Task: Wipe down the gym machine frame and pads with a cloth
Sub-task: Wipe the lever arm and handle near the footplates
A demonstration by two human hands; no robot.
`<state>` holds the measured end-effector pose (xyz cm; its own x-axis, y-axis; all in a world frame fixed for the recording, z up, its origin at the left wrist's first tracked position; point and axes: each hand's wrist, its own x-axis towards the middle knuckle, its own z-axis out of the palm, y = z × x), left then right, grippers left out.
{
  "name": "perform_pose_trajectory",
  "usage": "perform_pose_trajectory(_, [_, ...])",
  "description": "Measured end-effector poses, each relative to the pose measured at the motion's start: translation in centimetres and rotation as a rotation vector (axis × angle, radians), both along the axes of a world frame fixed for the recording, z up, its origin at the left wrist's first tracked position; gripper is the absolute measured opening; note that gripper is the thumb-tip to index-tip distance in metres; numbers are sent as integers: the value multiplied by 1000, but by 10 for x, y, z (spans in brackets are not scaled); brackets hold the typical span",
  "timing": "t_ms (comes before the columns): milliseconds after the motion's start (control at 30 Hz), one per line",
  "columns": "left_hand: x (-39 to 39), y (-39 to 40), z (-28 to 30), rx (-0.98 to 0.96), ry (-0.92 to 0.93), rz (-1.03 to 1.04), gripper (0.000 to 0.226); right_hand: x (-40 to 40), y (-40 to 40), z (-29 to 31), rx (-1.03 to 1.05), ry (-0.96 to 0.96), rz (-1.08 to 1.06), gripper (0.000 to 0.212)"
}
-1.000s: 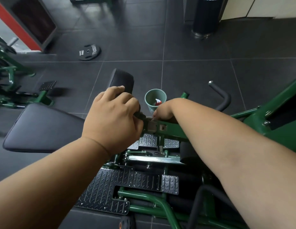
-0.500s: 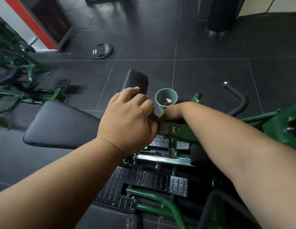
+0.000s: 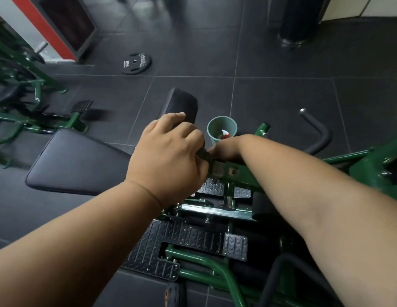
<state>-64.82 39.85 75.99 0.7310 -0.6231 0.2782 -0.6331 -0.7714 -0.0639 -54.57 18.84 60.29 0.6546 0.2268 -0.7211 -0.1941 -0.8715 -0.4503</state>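
Dark grey floor tiles (image 3: 281,103) spread out beyond both hands, with a black round weight plate (image 3: 136,63) lying flat on them far ahead of the left hand (image 3: 168,156). That left hand sits curled over a dark, cloth-like wad (image 3: 204,155) at the end of the green painted steel machine frame (image 3: 244,173), knuckles up, fingers wrapped down around it. Whether the dark wad is the wiping cloth or a part of the machine cannot be told. Just beyond its fingertips stands a black upholstered roller pad (image 3: 182,103), and off to its outer side lies a long black padded bench cushion (image 3: 77,160).

The right hand (image 3: 224,148) is touching the same frame end, just beside the left — its fingers are hidden behind the left hand and its own wrist, so its grip cannot be told. Right behind it stands a pale green plastic cup (image 3: 222,127) holding a small red-and-white item. A curved black foam-covered handle (image 3: 319,134) rises further out past the right forearm. Below both wrists — black ribbed footplates (image 3: 182,238) and green tubing. Other green machines (image 3: 26,103) crowd the far left.
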Motion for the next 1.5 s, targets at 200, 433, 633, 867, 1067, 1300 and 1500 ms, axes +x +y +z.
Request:
perform_pose_trajectory(200, [-2, -2, 2, -6, 4, 3, 30, -38, -55, 2, 0, -92, 15, 32])
perform_pose_trajectory(433, [-4, -2, 1, 2, -12, 9, 31, -94, -92, 9, 133, -553, -505, 21])
perform_pose_trajectory(633, [-5, -3, 0, 2, -26, 4, 33, -141, -53, -6, 375, -445, -619, 25])
perform_pose_trajectory(867, [-3, -1, -1, 14, -42, 1, 30, -155, -70, -19, -92, -625, -459, 48])
perform_pose_trajectory(1067, [-2, 0, -1, 12, -42, -3, 30, -185, -92, -25, -232, -859, -517, 29])
perform_pose_trajectory(1300, [-2, 0, -1, -12, -56, -11, 29, -220, -140, -48, -407, -633, -790, 36])
perform_pose_trajectory(1500, [-3, 0, -2, 8, -85, -17, 28, -186, -151, -46, -273, -439, -533, 40])
